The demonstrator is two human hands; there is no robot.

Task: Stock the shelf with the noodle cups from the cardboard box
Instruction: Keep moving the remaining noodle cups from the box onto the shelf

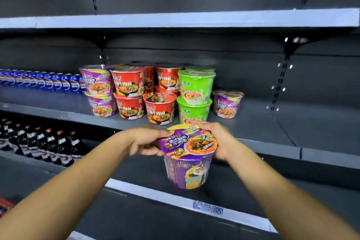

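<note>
Centrally, a purple noodle cup (188, 159) is held in the air in front of the shelving, gripped at its rim from both sides; the left hand (145, 142) curls its fingers round the left edge of the lid, and the right hand (215, 140) curls over the far right edge, so the 2 hands are close together with only the cup between them; the cup stands roughly upright, its printed lid tilted slightly toward the camera, and it hangs below the front edge of the middle shelf (263, 122) and above the lower shelf (136, 173). On the middle shelf stand stocked cups: a stack of 2 purple cups (99, 91) at the left, red cups (129, 93) stacked 2 high beside them with more red ones behind, a single red cup (160, 108) at the front, a stack of 2 green cups (194, 95) just right of it, and a lone purple cup (227, 103) further right, apart from the green stack; a row of blue cans (44, 82) runs along the same shelf to the left, touching or nearly touching the purple stack. Dark bottles (41, 144) stand in rows at the left of the lower shelf; a price label (210, 208) sits on the lowest shelf's front strip; the upper shelf (175, 18) spans the top.
</note>
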